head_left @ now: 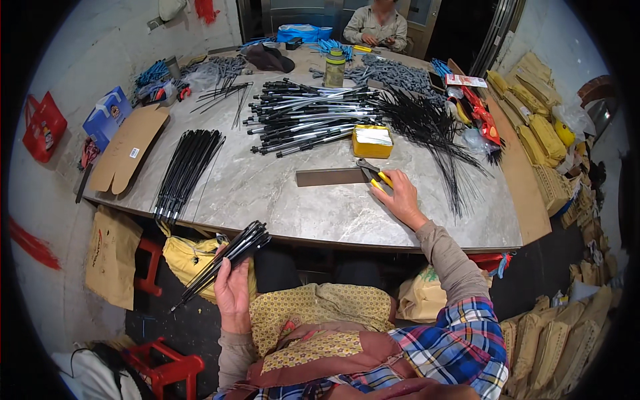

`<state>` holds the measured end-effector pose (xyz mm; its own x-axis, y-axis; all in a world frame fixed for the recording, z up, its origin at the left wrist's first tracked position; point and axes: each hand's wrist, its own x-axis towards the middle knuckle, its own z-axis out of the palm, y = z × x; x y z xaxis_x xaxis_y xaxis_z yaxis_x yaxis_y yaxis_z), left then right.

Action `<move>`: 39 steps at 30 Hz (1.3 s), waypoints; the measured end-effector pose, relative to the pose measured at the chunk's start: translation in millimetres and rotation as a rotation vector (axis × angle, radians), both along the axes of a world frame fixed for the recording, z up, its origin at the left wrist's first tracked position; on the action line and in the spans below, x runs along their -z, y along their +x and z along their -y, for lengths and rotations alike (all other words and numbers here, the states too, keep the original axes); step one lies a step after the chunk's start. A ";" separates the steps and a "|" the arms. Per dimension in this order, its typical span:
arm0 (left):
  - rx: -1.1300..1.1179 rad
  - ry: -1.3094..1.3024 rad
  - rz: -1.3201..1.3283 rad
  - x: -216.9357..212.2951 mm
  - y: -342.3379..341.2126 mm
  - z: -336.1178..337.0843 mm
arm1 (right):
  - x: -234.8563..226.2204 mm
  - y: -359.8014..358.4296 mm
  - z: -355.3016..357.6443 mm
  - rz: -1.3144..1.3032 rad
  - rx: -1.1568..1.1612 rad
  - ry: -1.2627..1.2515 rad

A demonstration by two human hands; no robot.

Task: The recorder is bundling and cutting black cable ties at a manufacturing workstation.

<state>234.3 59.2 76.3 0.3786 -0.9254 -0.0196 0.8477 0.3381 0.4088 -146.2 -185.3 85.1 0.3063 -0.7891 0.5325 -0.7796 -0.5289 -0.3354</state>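
Observation:
A bundle of thin black rods (pixel 235 255) is gripped in my left hand (pixel 232 292), tilted over my lap just off the table's front edge. My right hand (pixel 401 200) is closed on the yellow handles of a pair of pliers (pixel 385 179), resting on the tabletop. The pliers' jaws lie at the right end of a flat metal strip (pixel 327 177). Just beyond stands a yellow tin (pixel 372 148) with pale pieces in its top. A larger bundle of black rods (pixel 187 167) lies on the left of the table.
A pile of silver-and-black rods (pixel 310 110) covers the table's middle, with thin black wires (pixel 433 127) to its right. Farther back are a bottle (pixel 335 69), a cap (pixel 269 59) and grey parts (pixel 393 72). Another person (pixel 377 28) sits at the far side. Cardboard (pixel 130 148) lies left.

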 end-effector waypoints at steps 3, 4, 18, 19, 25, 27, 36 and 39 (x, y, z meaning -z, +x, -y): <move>-0.006 0.016 0.004 0.1 3.7 2.4 | 0.4 1.9 -0.6 0.005 0.004 0.014; -0.016 0.024 0.011 -2.4 3.4 5.6 | -0.2 3.6 0.1 0.007 0.007 0.025; -0.152 0.018 0.062 -8.5 11.5 72.3 | -2.6 5.8 -2.7 0.045 -0.045 0.076; -0.164 0.011 0.048 -6.6 13.3 76.4 | -3.2 6.4 -2.3 0.040 -0.041 0.084; -0.211 -0.026 -0.004 -8.3 33.2 133.2 | -5.1 5.6 -4.9 0.038 -0.007 0.126; -0.198 0.081 -0.045 -22.2 34.2 150.8 | -5.1 5.7 -4.3 0.048 -0.013 0.140; 0.012 0.235 0.598 -16.9 17.9 143.5 | -5.2 5.6 -1.6 0.103 -0.021 0.166; -0.047 0.271 0.984 -20.9 28.8 151.6 | -5.6 5.3 -0.6 0.110 -0.022 0.178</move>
